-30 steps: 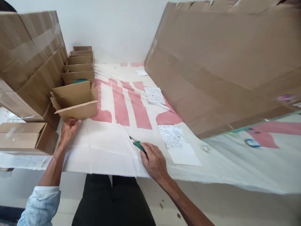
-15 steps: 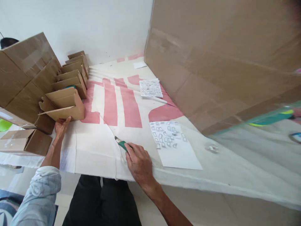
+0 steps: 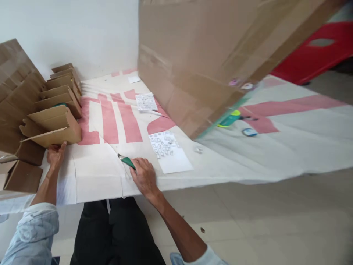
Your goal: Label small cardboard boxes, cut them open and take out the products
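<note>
My right hand (image 3: pixel 145 178) grips the knife (image 3: pixel 127 162) at the bench's (image 3: pixel 95 162) near side. My left hand (image 3: pixel 56 155) touches the open box (image 3: pixel 62 136), near left, apparently steadying it; whether gripping, I can't tell. Next calls for keeping the knife clear.

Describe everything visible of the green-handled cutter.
The cutter has a green handle, plastic by its look, with a metallic blade at its front end. The tip points left and away from the person. The right grip closes around the handle, hiding its rear. It is over the white cloth, left of the nearest paper; contact with the cloth is unclear.
</note>
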{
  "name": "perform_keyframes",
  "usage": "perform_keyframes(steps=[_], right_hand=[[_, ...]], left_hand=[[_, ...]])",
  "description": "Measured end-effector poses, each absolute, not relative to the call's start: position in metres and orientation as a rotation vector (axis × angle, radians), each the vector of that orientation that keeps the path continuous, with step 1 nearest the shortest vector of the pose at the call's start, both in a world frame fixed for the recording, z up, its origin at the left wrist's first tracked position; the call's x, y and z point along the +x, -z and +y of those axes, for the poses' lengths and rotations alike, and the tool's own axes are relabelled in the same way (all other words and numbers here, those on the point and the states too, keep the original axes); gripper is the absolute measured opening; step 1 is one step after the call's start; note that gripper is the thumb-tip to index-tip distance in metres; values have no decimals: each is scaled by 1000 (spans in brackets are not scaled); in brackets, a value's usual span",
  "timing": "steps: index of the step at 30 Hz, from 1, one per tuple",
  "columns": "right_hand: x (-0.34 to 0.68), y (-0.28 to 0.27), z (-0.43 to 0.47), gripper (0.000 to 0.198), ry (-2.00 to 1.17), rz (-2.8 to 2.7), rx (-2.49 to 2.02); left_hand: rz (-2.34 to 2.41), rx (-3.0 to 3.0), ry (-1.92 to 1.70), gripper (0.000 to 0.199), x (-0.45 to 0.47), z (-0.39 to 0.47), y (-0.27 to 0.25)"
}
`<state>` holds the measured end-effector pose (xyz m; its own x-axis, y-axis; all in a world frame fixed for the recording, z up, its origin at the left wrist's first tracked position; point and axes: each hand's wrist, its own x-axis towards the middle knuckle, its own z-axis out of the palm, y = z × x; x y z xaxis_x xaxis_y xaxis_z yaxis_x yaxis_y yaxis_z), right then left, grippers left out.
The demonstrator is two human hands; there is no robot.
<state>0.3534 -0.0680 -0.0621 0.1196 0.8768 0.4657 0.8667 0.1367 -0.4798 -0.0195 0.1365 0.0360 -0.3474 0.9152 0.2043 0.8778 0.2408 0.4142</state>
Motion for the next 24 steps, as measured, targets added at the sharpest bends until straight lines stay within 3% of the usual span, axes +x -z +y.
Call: perform_keyframes(steps=[6, 13, 24], right_hand=[[353, 63, -62, 28, 7, -1712, -1748], [356, 59, -64, 30, 50, -1630, -1671], [452, 96, -111, 36, 299, -1414, -1929]], left_hand=[[2435, 1809, -744, 52, -8, 118, -29], [2284, 2198, -475, 58, -8, 90, -23], [2182, 2290, -392, 55, -13, 78, -15]])
